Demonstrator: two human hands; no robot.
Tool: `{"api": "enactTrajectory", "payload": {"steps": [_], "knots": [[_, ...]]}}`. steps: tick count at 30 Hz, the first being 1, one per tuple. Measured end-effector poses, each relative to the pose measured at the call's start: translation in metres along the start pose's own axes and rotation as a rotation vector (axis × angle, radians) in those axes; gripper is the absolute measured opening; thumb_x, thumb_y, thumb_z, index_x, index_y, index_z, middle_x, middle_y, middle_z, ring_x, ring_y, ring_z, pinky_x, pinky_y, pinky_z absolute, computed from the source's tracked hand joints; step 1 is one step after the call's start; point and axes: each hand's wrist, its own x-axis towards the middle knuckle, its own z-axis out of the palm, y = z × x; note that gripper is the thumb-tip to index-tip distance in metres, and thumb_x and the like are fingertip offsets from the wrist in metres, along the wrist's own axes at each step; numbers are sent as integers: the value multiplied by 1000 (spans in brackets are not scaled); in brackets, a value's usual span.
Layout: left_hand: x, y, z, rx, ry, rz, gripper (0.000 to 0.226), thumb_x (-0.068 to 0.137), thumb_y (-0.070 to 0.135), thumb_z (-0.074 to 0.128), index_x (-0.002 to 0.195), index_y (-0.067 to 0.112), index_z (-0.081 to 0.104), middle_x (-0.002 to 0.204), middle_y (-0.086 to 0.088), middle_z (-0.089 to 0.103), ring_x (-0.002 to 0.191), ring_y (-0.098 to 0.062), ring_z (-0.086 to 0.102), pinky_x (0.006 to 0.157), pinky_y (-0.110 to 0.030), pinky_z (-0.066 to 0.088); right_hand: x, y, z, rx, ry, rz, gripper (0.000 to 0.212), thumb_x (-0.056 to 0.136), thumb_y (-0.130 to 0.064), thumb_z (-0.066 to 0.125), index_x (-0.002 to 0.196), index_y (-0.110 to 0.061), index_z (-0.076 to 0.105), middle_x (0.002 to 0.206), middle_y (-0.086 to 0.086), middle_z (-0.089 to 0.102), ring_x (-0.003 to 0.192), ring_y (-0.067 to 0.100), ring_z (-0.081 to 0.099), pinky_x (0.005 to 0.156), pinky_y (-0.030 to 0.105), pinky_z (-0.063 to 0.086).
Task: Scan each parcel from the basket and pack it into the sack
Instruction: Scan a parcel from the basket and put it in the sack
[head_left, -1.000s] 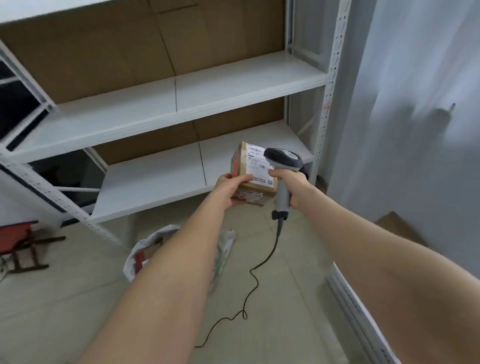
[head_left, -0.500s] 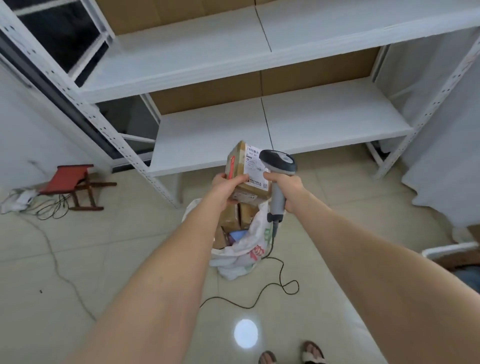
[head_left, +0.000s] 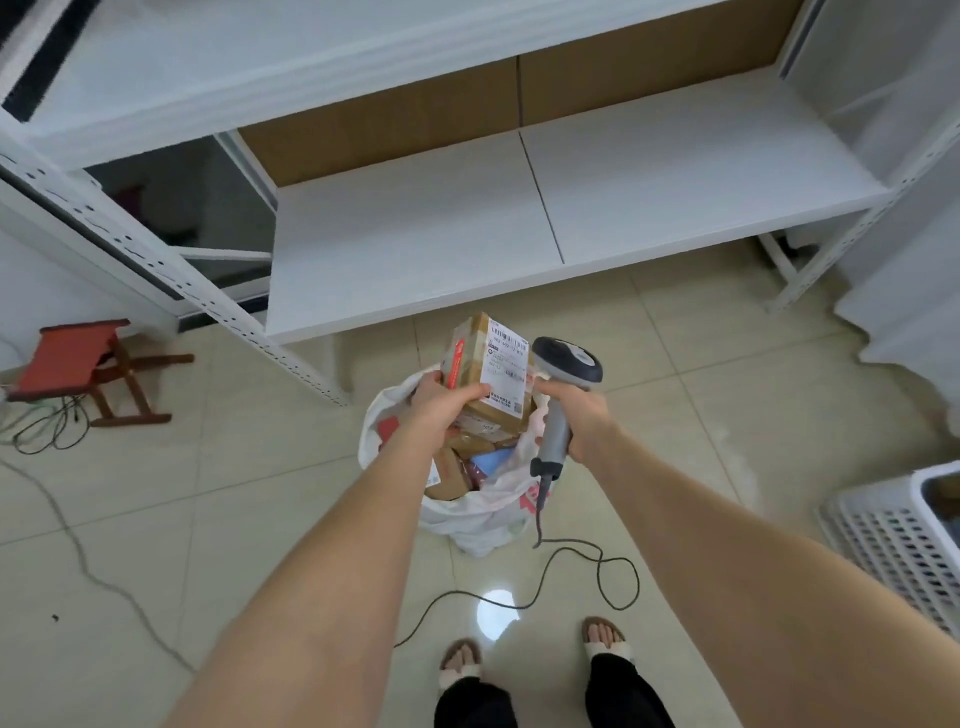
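Pale floor tiles run under a white shelf rack. The white sack stands open on the floor just in front of the lowest shelf's front edge, with several boxes inside.

The left hand holds a brown cardboard parcel directly above the sack's mouth. Its fingers are curled round the parcel's near lower edge. The parcel's long axis stands roughly upright, tipped a little away from the person, and its white label faces up and to the right.

The right hand is wrapped round the handle of a grey scanner. The scanner's head sits just beside the label, and its cable trails down onto the floor.

Since the parcel hangs straight over the opening, the next move looks like a plain lowering by the left hand, the nearer one to the mouth. The boxes inside fill the far side, so the open room seems to be towards the near right. The scanner hand is close to that rim and may need to draw aside.

The white basket stands well apart at the floor's right edge, on the right arm's side.
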Motion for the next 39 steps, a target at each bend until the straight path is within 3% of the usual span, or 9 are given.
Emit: {"api": "enactTrajectory", "payload": {"steps": [4, 7, 14, 18, 23, 26, 29, 33, 39], "knots": [[50, -19, -4, 136, -90, 13, 66, 69, 28, 83, 125, 17, 50, 105, 1, 65, 82, -15, 63, 72, -35, 55, 28, 29, 15, 127, 58, -30, 15, 87, 1, 66, 79, -9, 57, 66, 4, 56, 55, 15, 58, 52, 28, 50], [88, -46, -8, 280, -102, 60, 72, 67, 32, 83, 129, 20, 48, 98, 9, 61, 79, -11, 61, 67, -27, 50, 58, 68, 27, 189, 122, -45, 14, 90, 2, 61, 84, -11, 58, 77, 7, 57, 68, 20, 59, 61, 32, 52], [180, -148, 1, 543, -146, 150, 98, 67, 36, 84, 146, 24, 28, 135, -5, 49, 115, -26, 55, 97, -42, 48, 142, 182, 41, 248, 255, 79, 15, 88, 0, 60, 103, -4, 58, 106, 20, 55, 102, 35, 54, 102, 55, 43], [222, -211, 24, 768, -142, 288, 98, 67, 43, 80, 146, 32, 25, 139, -7, 37, 123, -29, 46, 100, -46, 45, 199, 247, 36, 316, 287, 69, 17, 87, 2, 59, 103, -4, 60, 99, 16, 59, 95, 30, 58, 94, 46, 48], [263, -271, 51, 967, -79, 498, 95, 68, 47, 73, 146, 34, 21, 137, -9, 29, 127, -29, 33, 103, -41, 39, 264, 309, 29, 401, 291, 103, 33, 87, -2, 59, 120, -1, 56, 119, 24, 58, 115, 38, 56, 103, 59, 43], [285, -296, 64, 996, -42, 584, 94, 67, 52, 68, 145, 33, 20, 136, -7, 27, 126, -29, 31, 102, -40, 37, 293, 331, 26, 474, 270, 128, 34, 88, -7, 59, 122, -8, 58, 114, 18, 61, 106, 34, 61, 90, 50, 53], [307, -313, 72, 970, -66, 579, 93, 67, 51, 67, 145, 36, 19, 134, -6, 27, 123, -28, 35, 98, -38, 37, 314, 346, 21, 496, 224, 149, 40, 83, -17, 66, 123, -14, 60, 113, 8, 67, 100, 24, 63, 72, 33, 48], [331, -328, 68, 1009, -129, 568, 95, 67, 49, 67, 146, 38, 15, 134, -6, 29, 121, -27, 40, 96, -40, 39, 337, 363, 13, 527, 178, 189, 46, 81, -22, 68, 125, -16, 59, 117, 5, 69, 111, 25, 61, 103, 49, 43], [327, -324, 70, 1061, -133, 484, 94, 74, 53, 63, 148, 39, 8, 131, -9, 30, 114, -28, 45, 93, -43, 46, 333, 362, 6, 594, 254, 43, 29, 88, 3, 55, 117, 1, 58, 113, 23, 64, 99, 34, 64, 89, 47, 54]]}}
